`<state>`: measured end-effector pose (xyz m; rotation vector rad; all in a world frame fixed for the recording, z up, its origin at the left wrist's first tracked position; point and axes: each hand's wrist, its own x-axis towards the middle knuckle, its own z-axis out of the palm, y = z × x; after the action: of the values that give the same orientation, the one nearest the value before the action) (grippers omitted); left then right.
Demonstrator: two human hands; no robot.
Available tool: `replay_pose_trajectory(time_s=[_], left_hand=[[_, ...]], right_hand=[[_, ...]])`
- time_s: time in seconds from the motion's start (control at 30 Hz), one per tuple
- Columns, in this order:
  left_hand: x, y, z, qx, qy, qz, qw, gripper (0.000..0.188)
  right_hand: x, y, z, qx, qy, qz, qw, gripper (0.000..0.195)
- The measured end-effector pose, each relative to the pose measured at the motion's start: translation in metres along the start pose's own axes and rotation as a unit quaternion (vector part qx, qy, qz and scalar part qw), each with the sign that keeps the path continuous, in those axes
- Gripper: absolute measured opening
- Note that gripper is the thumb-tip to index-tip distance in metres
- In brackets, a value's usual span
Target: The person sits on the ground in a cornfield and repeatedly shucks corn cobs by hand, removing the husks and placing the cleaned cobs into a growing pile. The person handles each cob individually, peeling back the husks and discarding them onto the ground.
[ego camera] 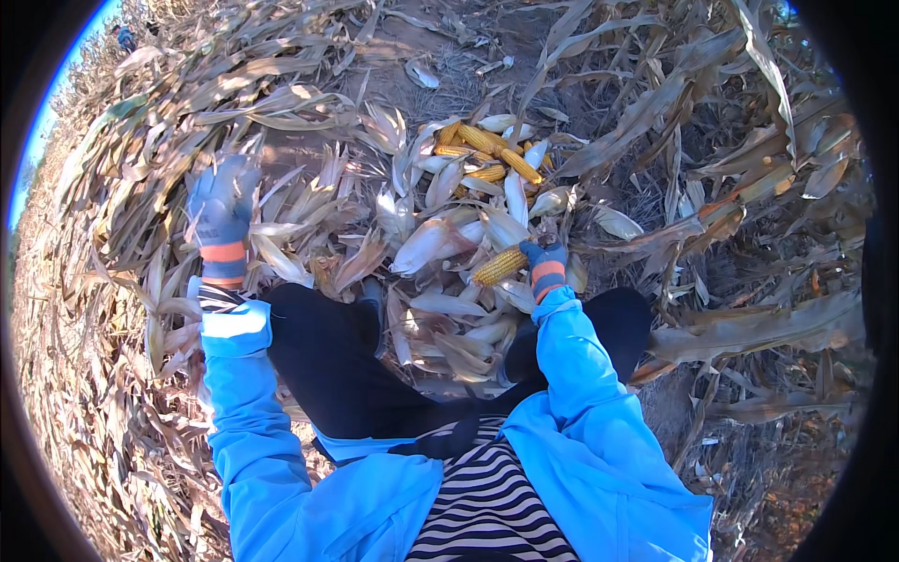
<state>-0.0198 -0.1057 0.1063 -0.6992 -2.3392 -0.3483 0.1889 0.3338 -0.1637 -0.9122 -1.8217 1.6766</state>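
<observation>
My right hand, in a grey glove with an orange-banded cuff, grips a husked yellow corn cob by its end, above loose husks between my knees. Out to the left, my left hand, gloved the same way and slightly blurred, is raised over dry corn leaves with its fingers apart and nothing seen in it. Beyond the right hand lies a small pile of husked yellow corn cobs. Pale corn husks are strewn around the pile and nearer to me.
Dry cornstalks and leaves lie thick along the left, and more dry corn leaves spread on the right. Bare soil shows ahead. A person is far off at the upper left.
</observation>
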Motion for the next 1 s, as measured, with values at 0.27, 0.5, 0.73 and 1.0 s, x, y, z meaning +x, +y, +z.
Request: replay_pose_trajectory(time_s=[0.27,0.5,0.73,1.0], left_hand=[[-0.087,-0.187,-0.081,0.242,-0.226,-0.325,0.886,0.071],[-0.092,-0.135,-0.126,0.057,-0.081,-0.281,0.955,0.047],[-0.024,-0.004,-0.056,-0.086,0.014,-0.127,0.988,0.035],[-0.021,0.094,0.054,-0.365,-0.043,-0.114,0.923,0.026]], right_hand=[[0.038,-0.033,0.018,0.152,0.025,-0.036,0.987,0.05],[0.059,-0.036,0.023,0.144,0.069,-0.01,0.987,0.045],[0.139,-0.088,0.042,0.457,0.068,0.129,0.878,0.028],[0.115,-0.006,0.041,0.266,-0.038,0.212,0.94,0.02]])
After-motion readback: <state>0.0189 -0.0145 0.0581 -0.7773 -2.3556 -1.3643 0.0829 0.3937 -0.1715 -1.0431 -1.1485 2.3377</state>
